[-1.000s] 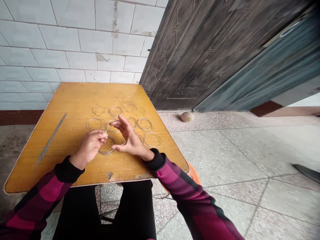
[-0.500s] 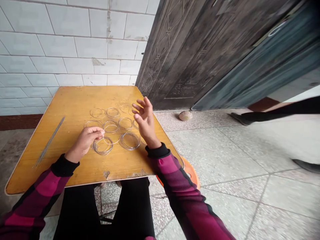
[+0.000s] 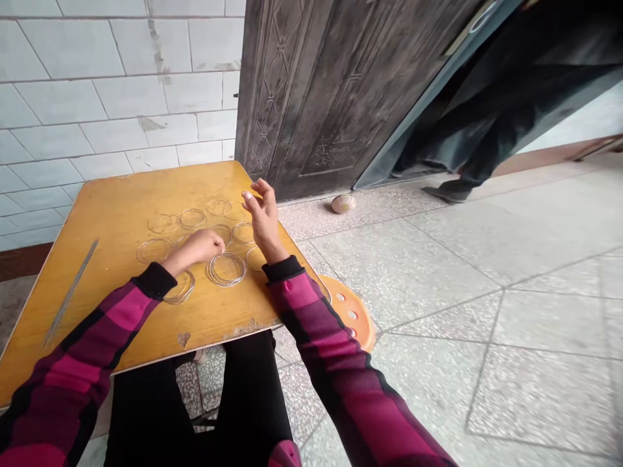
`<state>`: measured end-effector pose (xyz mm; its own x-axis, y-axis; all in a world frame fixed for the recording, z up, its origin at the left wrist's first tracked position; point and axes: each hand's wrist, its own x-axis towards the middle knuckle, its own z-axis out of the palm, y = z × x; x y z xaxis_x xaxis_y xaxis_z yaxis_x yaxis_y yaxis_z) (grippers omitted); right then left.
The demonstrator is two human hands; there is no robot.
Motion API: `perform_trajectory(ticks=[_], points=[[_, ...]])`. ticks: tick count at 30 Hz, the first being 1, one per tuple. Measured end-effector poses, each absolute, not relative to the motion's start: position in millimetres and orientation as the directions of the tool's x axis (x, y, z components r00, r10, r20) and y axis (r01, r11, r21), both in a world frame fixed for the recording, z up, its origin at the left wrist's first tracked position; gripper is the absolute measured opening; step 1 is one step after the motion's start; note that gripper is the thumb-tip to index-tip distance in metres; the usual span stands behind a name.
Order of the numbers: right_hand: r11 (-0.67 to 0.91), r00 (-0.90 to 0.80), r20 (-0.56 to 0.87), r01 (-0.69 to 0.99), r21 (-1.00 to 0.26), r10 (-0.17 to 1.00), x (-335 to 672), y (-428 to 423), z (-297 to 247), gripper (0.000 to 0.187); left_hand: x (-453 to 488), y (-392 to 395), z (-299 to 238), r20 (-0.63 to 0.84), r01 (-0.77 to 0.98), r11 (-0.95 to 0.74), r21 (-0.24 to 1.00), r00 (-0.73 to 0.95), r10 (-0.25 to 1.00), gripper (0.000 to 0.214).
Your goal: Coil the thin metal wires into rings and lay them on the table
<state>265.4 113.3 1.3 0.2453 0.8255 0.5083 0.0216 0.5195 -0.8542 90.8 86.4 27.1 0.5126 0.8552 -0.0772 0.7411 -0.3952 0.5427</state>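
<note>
My left hand [image 3: 197, 248] reaches low over the table, fingers pinched together at the far edge of a thick wire coil [image 3: 226, 284]. A wire ring seems to be in its fingertips, mostly hidden behind them. To the right, my right hand [image 3: 265, 220] is raised above the table's right side, fingers apart and slightly bent, holding nothing. Around both hands lie several thin silvery wire rings [image 3: 192, 218] in rough rows. Another coil [image 3: 181, 299] is partly covered by my left wrist. A bundle of straight wires [image 3: 73, 288] rests at the table's left.
The yellow wooden table [image 3: 111, 194] stands against a white tiled wall [image 3: 68, 48]. An orange stool [image 3: 357, 314] is tucked at its right edge. A roundish pale object [image 3: 343, 203] sits on the floor by the dark door [image 3: 335, 97]. A person's legs [image 3: 487, 143] are in the doorway.
My left hand has moved right with the wire ring, towards the thick coil. My right hand stays raised. The view has turned right, and the walking person is now in the doorway.
</note>
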Motion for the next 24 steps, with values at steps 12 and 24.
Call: perform_trajectory(ticks=[12,24], points=[[0.496,0.264,0.476,-0.011,-0.868,0.839,269,118,1,0.064,81,89,35,-0.110,0.826,-0.368,0.426,0.452,0.885,0.017],[0.502,0.276,0.515,0.120,-0.856,0.812,275,135,-28,0.055,-143,26,57,0.035,0.865,0.021,0.500,-0.044,0.998,0.029]])
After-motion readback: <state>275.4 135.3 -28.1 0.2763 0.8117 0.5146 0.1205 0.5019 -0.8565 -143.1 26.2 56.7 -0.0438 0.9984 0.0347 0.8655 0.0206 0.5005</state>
